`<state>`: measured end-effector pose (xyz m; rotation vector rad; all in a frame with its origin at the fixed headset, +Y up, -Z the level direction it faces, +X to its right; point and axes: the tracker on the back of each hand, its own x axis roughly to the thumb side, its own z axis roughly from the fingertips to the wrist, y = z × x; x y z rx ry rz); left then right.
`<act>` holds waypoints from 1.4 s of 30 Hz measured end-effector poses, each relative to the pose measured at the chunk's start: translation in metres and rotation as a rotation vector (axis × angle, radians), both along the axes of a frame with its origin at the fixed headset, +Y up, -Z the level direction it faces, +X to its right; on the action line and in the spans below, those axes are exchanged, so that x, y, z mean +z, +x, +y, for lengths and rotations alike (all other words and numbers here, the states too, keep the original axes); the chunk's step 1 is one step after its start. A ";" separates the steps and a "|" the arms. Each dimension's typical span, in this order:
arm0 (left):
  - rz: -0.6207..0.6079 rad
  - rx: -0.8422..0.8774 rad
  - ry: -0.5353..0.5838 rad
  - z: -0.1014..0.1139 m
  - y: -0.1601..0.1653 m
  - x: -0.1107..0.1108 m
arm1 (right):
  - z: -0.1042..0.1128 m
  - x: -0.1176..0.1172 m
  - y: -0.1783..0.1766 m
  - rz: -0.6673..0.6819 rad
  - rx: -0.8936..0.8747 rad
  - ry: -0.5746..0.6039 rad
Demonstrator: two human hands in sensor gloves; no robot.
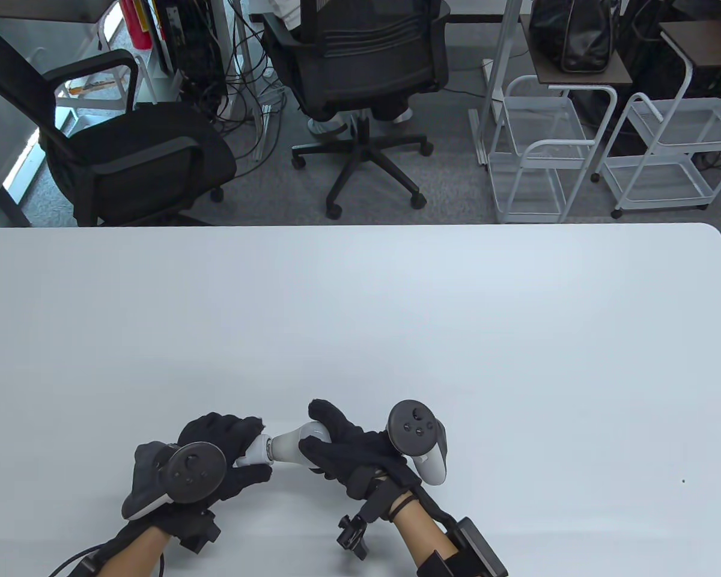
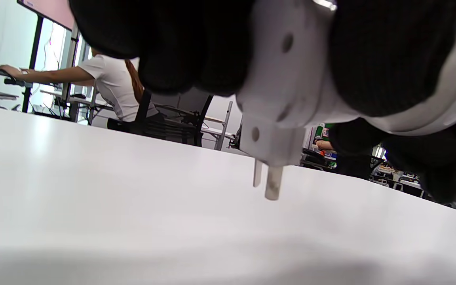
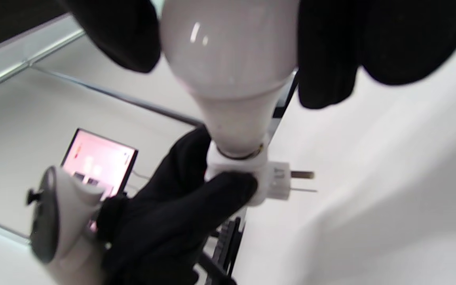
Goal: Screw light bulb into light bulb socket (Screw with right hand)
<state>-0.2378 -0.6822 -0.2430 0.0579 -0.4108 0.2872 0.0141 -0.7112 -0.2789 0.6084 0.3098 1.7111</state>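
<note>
The white light bulb (image 1: pixel 294 443) is lying sideways in the air just above the bench (image 1: pixel 360 312), near its front edge, with its narrow neck pointing toward the person's left and its base sitting in the mouth of the white plug-in light bulb socket (image 1: pixel 253 452). In the right wrist view the bulb's neck (image 3: pixel 234 118) is meeting the socket (image 3: pixel 251 174) at a dark ring, and two metal plug prongs (image 3: pixel 302 175) are sticking out of the socket's side; the left wrist view is showing those same prongs (image 2: pixel 272 183) pointing down at the bench, clear of it.

The right hand (image 1: pixel 351 448) is gripping the bulb's round globe — gloved fingers (image 3: pixel 331 51) are wrapping it on both sides. The left hand (image 1: pixel 216 457) is clenching the socket body, with thumb and fingers (image 3: pixel 196 190) closing around it just beside the bulb's neck. A tracker is sitting on the back of each hand, the left tracker (image 1: pixel 183 475) dark-faced, the right tracker (image 1: pixel 420 439) white below its dark top.

Beyond the far edge of the bench, two black office chairs (image 1: pixel 360 78) are standing on grey carpet, and white wire trolleys (image 1: pixel 541 156) are standing to the right with a black bag (image 1: pixel 571 30) on a small side table above them.
</note>
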 end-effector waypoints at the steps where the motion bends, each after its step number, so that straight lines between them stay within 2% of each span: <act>1: -0.007 0.001 -0.016 -0.002 0.000 0.000 | 0.001 0.000 0.000 -0.008 0.021 0.019; 5: -0.019 0.020 -0.047 -0.004 0.003 -0.002 | 0.003 0.000 0.000 -0.026 0.022 0.046; 11: -0.008 -0.061 0.054 -0.004 0.012 0.005 | 0.005 0.000 -0.002 -0.082 0.058 0.047; 13: -0.011 -0.090 0.057 -0.006 0.013 0.005 | 0.004 0.001 -0.003 -0.084 0.063 0.039; 18: -0.031 -0.147 0.015 -0.009 0.019 0.004 | 0.005 0.005 -0.006 -0.035 0.079 0.092; 22: -0.023 -0.272 0.065 -0.010 0.027 0.006 | 0.013 0.009 -0.010 0.020 0.141 0.163; 25: 0.039 -0.223 0.053 -0.010 0.022 0.001 | 0.025 0.010 -0.001 -0.064 0.210 0.248; 28: 0.145 -0.194 0.032 -0.007 0.014 -0.010 | 0.036 0.006 0.020 -0.211 0.338 0.353; 30: 0.166 -0.129 0.001 -0.007 0.012 -0.022 | 0.038 0.003 0.034 -0.290 0.395 0.367; 33: 0.186 -0.030 -0.091 -0.013 0.014 -0.051 | 0.034 -0.002 0.050 -0.361 0.414 0.317; 38: 0.225 0.119 -0.271 -0.029 0.031 -0.108 | 0.021 -0.012 0.065 -0.394 0.419 0.215; 42: 0.332 0.164 -0.316 -0.046 0.046 -0.146 | 0.014 -0.017 0.074 -0.408 0.426 0.154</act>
